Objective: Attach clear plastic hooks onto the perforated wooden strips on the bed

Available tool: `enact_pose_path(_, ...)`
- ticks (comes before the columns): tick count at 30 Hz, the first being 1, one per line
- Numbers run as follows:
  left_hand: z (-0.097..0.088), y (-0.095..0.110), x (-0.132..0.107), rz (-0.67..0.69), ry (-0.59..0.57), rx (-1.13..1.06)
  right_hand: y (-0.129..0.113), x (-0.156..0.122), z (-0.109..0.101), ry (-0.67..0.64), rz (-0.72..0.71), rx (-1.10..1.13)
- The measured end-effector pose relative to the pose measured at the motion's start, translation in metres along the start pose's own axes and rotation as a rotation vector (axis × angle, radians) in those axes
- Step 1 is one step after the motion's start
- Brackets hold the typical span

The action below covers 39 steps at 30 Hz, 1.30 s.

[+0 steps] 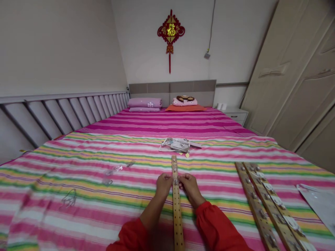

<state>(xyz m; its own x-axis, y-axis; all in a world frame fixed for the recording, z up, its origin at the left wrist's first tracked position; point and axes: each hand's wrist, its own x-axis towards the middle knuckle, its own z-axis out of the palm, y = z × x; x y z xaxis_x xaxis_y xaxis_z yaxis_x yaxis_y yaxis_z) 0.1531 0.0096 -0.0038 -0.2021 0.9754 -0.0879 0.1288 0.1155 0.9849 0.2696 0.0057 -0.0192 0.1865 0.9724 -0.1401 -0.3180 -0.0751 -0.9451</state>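
A long wooden strip with a row of holes (177, 212) lies lengthwise on the striped bedspread (78, 205), running away from me. My left hand (163, 183) and my right hand (188, 183) meet at the strip near its far end, fingers pinched together on a small metal hook (176, 181) fixed there. Both arms wear red sleeves. More small metal pieces sit on the strip beyond my fingers.
Two more wooden strips with metal hooks (267, 205) lie at the right, beside a clear plastic bag (318, 204). A packet of hardware (178, 144) lies ahead, with loose small clips (112, 172) at the left. Pillows (145, 104), headboard, nightstand (234, 113) and wardrobe (300, 76) stand behind.
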Motion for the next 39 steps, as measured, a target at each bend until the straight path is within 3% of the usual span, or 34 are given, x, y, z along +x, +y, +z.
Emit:
enact_pose_path(19, 0.007, -0.014, 0.008, -0.028, 0.035, -0.049, 0.003, 0.003, 0.001, 0.04, 0.017, 0.005)
enact_pose_path(30, 0.004, -0.025, 0.01, -0.025, -0.102, -0.136, 0.001, -0.005, 0.0, -0.028, -0.001, 0.035)
enact_pose_path(39, -0.006, -0.009, -0.004, -0.011, -0.253, -0.201, -0.004, -0.014, -0.008, -0.141, 0.021, 0.038)
